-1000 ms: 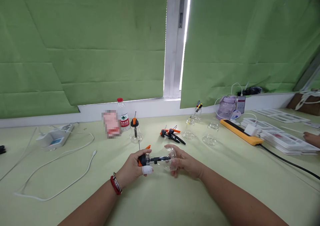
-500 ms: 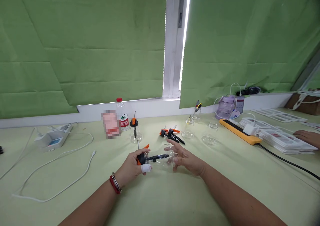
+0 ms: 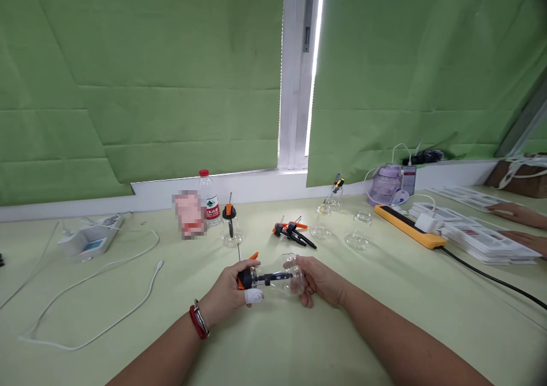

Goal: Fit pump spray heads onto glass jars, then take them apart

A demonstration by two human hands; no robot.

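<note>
A clear glass bottle lies sideways in front of me, its black-and-orange dispenser cap at the left end and a black tube inside. My left hand, one finger wrapped in white tape, is closed around the cap and neck. My right hand grips the bottle's base, its fingers partly hidden. Beyond them stands a similar capped bottle. Loose black-and-orange dispenser caps lie near the middle. Two uncapped glass bottles stand to their right, and a glass with screwdrivers is behind.
A red-capped water bottle stands at the back beside a blurred pink item. White cable and a white power strip lie left. An orange power strip, purple bottle and stacked white sheets are right, near another person's hands.
The bottle and both hands have come slightly nearer to me. My right hand has closed onto the base from a looser hold. Another person's second hand now shows at the far right.
</note>
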